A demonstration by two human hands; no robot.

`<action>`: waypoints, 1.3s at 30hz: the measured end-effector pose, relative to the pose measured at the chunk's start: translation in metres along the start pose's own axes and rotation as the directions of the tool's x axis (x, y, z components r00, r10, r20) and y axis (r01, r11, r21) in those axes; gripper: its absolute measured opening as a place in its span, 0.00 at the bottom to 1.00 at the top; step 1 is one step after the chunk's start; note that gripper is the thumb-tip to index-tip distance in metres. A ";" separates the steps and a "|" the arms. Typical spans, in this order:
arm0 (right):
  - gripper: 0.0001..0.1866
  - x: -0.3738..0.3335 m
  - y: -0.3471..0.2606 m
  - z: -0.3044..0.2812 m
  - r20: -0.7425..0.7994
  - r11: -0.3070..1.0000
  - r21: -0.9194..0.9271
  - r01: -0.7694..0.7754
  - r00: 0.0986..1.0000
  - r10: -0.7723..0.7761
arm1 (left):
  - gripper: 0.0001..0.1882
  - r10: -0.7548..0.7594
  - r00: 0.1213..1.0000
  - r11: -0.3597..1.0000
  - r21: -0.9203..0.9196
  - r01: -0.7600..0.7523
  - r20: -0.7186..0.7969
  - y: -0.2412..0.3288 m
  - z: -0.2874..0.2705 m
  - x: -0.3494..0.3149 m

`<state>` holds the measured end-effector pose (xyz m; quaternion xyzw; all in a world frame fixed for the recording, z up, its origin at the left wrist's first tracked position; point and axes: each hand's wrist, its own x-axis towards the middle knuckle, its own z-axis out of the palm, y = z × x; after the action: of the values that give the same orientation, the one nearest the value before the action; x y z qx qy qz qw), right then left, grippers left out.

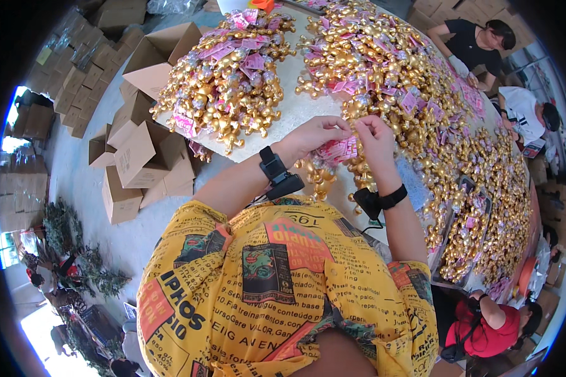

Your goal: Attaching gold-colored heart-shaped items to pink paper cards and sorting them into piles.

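Note:
My left hand (317, 135) is closed in a pinch over a pink printed tag (338, 150), which shows just under its fingers. Close beside it, my right hand (376, 141) pinches with thumb and forefinger raised. Whatever thin thing lies between those fingertips is too small to make out. Shiny gold ornaments (321, 179) of rounded, bead-like shape hang or lie below the tag, partly hidden by my hands. Both hands are over the near edge of a pale table (305, 119). A dark strapped device (274, 168) sits on my left wrist, another (383, 202) on my right.
A heap of gold ornaments with pink tags (233, 88) covers the table's left part; a larger heap (396, 63) spreads right. Trays (462, 232) hold more. Open cardboard boxes (144, 157) stand on the floor at left. Other people (478, 50) work along the right side.

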<state>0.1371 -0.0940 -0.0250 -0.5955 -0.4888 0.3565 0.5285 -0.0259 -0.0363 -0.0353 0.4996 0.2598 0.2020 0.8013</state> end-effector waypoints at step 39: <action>0.07 0.008 -0.067 -0.058 0.254 0.968 -0.247 0.041 0.967 0.024 | 0.08 -0.295 0.935 0.890 -0.413 0.194 -0.196 -0.045 -0.101 0.000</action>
<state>0.1804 -0.1052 0.0520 -0.6045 -0.5962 0.3633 0.3837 -0.0856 0.0151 -0.1134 0.2644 0.3762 0.2081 0.8633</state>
